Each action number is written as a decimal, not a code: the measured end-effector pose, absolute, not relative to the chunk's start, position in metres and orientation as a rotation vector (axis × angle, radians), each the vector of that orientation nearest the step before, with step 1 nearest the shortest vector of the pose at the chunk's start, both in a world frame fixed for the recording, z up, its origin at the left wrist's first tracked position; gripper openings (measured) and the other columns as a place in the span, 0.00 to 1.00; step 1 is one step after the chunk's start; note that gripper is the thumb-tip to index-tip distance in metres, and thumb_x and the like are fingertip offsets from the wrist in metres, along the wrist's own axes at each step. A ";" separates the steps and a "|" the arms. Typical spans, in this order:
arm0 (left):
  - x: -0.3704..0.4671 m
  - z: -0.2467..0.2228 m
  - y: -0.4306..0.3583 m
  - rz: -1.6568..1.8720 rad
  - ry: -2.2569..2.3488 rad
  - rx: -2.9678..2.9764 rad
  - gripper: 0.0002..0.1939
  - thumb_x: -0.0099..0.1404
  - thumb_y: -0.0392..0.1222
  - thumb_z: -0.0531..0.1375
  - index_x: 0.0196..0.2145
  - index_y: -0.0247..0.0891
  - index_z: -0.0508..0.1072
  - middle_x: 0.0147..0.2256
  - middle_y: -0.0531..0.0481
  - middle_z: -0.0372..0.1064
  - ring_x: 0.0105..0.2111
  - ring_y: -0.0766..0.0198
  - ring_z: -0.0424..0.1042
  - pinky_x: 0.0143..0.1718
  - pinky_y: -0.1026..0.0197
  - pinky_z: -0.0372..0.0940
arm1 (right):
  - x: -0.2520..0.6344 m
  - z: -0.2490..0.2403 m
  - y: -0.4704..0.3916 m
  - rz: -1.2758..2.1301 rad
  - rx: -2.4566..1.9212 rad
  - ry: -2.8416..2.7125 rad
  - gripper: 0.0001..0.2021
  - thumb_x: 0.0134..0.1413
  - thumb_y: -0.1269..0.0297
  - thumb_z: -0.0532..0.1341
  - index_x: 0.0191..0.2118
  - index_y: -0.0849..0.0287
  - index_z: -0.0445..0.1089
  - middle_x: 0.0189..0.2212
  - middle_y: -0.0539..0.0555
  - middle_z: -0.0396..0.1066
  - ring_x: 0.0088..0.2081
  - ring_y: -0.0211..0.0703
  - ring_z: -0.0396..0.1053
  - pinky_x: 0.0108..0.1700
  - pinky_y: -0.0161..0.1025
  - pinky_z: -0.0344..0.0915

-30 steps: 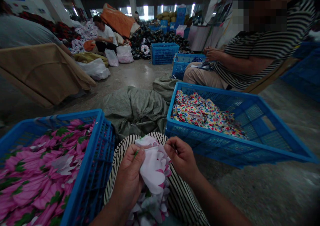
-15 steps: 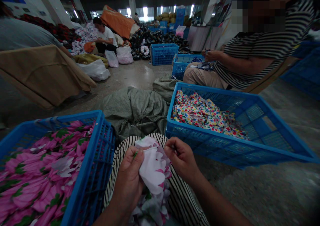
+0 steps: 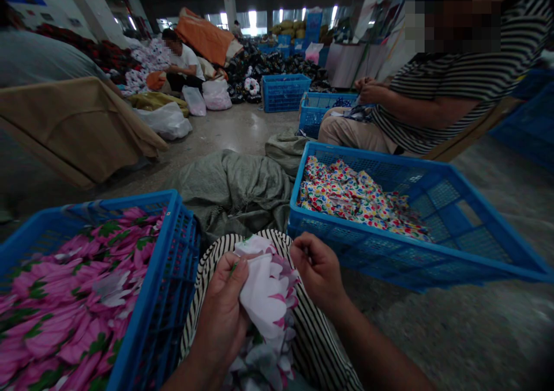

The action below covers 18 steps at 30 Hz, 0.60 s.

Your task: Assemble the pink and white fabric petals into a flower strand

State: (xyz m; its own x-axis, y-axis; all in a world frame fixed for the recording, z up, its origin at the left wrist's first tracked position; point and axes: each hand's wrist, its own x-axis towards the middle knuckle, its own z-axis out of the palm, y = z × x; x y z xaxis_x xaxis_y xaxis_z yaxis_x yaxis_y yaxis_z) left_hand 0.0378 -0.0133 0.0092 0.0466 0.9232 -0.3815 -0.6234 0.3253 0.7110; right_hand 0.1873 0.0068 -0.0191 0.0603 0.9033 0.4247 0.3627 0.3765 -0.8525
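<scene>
White petal-shaped fabric with pink edges lies over striped cloth on my lap. My left hand grips its upper left part between thumb and fingers, where a bit of green shows. Just right of the fabric, my right hand is raised with thumb and fingertips pinched together; whatever it holds is too small to make out. More pale and pink petals hang below my left hand.
Pink and green fabric pieces fill a blue crate at the left. Another blue crate at the right holds colourful patterned fabric. Grey-green sacks lie ahead. A person in a striped shirt sits beyond the right crate.
My right hand has shifted slightly right and up, a little farther from the fabric. My left hand keeps its grip almost unmoved. The seated person's hands at the right have moved a little.
</scene>
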 end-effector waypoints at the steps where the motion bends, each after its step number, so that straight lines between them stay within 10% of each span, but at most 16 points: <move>1: 0.038 0.010 -0.013 1.230 0.911 0.379 0.07 0.57 0.35 0.59 0.25 0.37 0.62 0.29 0.55 0.70 0.27 0.69 0.70 0.30 0.68 0.66 | 0.187 -0.020 0.004 0.659 -1.149 -1.568 0.06 0.51 0.64 0.54 0.28 0.59 0.63 0.20 0.47 0.59 0.22 0.35 0.55 0.25 0.33 0.53; 18: 0.041 0.014 -0.014 1.218 0.906 0.112 0.06 0.57 0.28 0.56 0.30 0.36 0.70 0.27 0.51 0.73 0.26 0.67 0.74 0.29 0.66 0.70 | 0.181 -0.019 0.002 0.555 -1.148 -1.864 0.11 0.55 0.63 0.52 0.32 0.61 0.69 0.23 0.53 0.68 0.26 0.38 0.64 0.29 0.34 0.57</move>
State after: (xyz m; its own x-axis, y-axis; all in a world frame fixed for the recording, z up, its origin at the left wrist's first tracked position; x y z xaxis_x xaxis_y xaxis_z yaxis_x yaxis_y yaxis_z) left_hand 0.0407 -0.0140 0.0140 0.0541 0.8410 -0.5383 -0.7578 0.3856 0.5264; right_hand 0.1812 0.0024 -0.0191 -0.2121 0.8758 0.4336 0.4959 0.4788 -0.7244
